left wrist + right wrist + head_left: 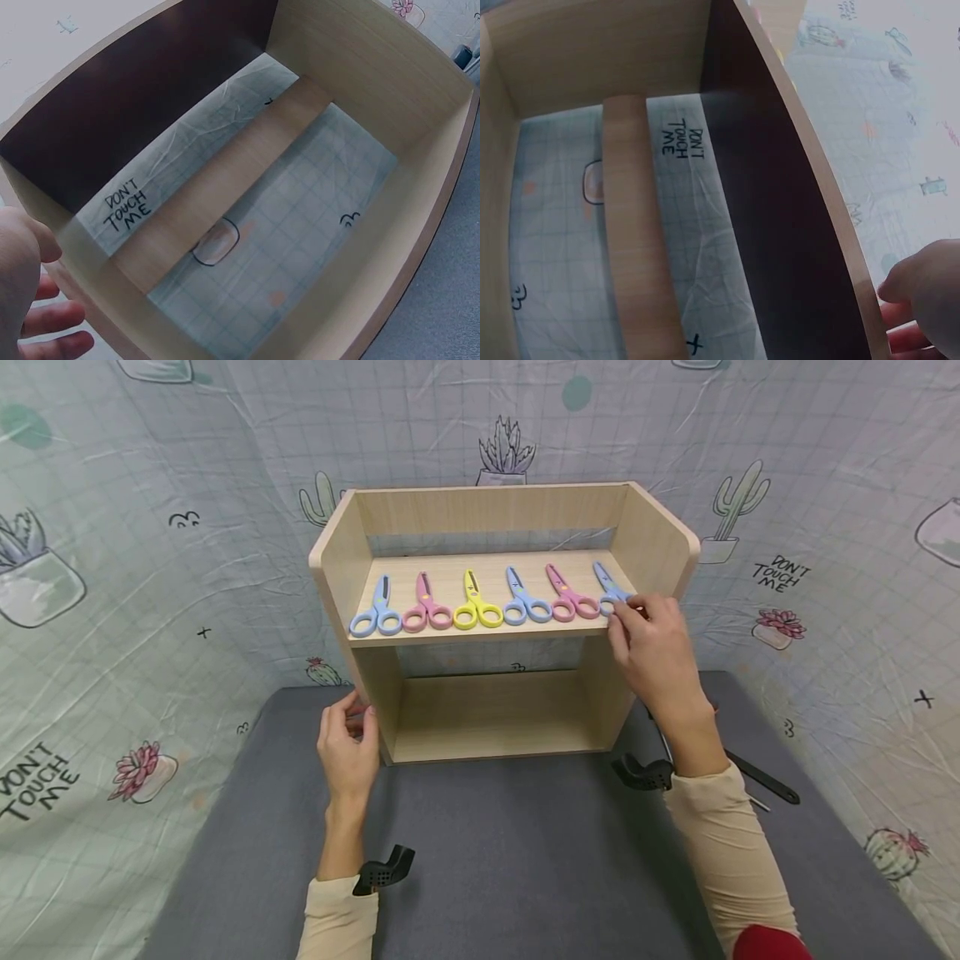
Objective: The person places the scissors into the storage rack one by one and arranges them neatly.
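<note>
A light wooden shelf unit [480, 637] stands on the grey table [525, 860]. Its upper board carries a row of several child scissors: blue [377, 612], pink [426, 607], yellow [476, 604], blue [523, 600], pink [570, 597] and, at the right end, blue [609, 585]. My right hand [651, 639] pinches the handle of that rightmost blue pair. My left hand [348, 739] rests against the front edge of the shelf's left side panel, low down, with its fingers loosely bent. Both wrist views look into the shelf's bare inside [360, 67] [570, 52], with fingers [52, 322] [904, 330] at the frame edge.
A long black tool [765, 781] lies on the table to the right of the shelf. The lower compartment [487, 714] holds nothing. A cactus-print cloth [112, 610] hangs behind and at both sides.
</note>
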The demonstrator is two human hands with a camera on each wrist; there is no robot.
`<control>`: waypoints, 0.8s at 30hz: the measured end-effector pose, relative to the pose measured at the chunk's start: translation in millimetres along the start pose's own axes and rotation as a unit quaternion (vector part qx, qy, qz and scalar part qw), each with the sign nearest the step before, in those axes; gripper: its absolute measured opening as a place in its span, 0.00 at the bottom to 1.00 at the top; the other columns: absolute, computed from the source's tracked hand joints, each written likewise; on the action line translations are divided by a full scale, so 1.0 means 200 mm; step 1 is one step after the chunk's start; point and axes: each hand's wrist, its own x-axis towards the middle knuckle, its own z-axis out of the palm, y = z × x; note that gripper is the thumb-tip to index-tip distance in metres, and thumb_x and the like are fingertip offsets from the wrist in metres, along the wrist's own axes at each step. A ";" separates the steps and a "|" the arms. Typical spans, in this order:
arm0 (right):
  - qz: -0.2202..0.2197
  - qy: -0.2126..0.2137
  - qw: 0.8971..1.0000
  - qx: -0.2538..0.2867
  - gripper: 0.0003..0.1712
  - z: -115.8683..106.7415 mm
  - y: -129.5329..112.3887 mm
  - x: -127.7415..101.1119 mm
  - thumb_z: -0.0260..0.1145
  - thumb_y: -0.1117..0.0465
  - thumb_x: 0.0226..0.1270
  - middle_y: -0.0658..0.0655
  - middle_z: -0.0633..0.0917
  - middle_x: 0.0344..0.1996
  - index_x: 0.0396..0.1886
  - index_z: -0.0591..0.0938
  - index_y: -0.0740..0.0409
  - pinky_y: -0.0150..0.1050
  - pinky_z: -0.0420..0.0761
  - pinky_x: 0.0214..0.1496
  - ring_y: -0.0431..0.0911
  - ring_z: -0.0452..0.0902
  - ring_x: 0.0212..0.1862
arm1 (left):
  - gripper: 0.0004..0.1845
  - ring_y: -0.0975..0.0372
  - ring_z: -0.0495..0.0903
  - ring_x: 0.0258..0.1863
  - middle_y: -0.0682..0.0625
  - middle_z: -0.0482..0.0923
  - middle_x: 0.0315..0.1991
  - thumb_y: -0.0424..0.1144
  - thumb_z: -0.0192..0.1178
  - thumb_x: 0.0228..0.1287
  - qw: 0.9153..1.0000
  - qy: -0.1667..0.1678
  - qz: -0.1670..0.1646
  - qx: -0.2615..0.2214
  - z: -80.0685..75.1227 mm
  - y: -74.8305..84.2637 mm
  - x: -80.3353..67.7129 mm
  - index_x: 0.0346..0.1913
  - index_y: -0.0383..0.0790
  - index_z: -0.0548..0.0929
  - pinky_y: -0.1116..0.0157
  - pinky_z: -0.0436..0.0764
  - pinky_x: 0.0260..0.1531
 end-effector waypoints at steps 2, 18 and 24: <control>0.004 -0.002 1.000 0.003 0.17 0.00 0.00 0.00 0.60 0.63 0.73 0.72 0.80 0.49 0.53 0.84 0.71 0.58 0.74 0.52 0.64 0.72 0.49 | 0.17 0.52 0.81 0.31 0.36 0.79 0.44 0.35 0.61 0.70 1.000 -0.003 -0.003 0.000 0.00 0.00 0.00 0.57 0.30 0.80 0.68 0.80 0.32; -0.053 0.114 0.989 0.078 0.17 0.02 -0.08 -0.16 0.67 0.62 0.65 0.70 0.83 0.46 0.49 0.85 0.70 0.58 0.75 0.48 0.65 0.77 0.46 | 0.17 0.51 0.82 0.34 0.36 0.79 0.41 0.33 0.61 0.69 0.999 0.030 0.039 -0.018 -0.08 0.12 0.02 0.58 0.32 0.80 0.81 0.78 0.39; -0.076 0.110 0.985 0.113 0.22 0.04 -0.14 -0.28 0.66 0.56 0.65 0.69 0.83 0.47 0.52 0.85 0.68 0.58 0.77 0.51 0.64 0.77 0.49 | 0.15 0.50 0.81 0.38 0.37 0.81 0.41 0.32 0.62 0.68 0.995 0.010 0.095 -0.015 -0.11 0.24 0.01 0.55 0.30 0.82 0.70 0.79 0.41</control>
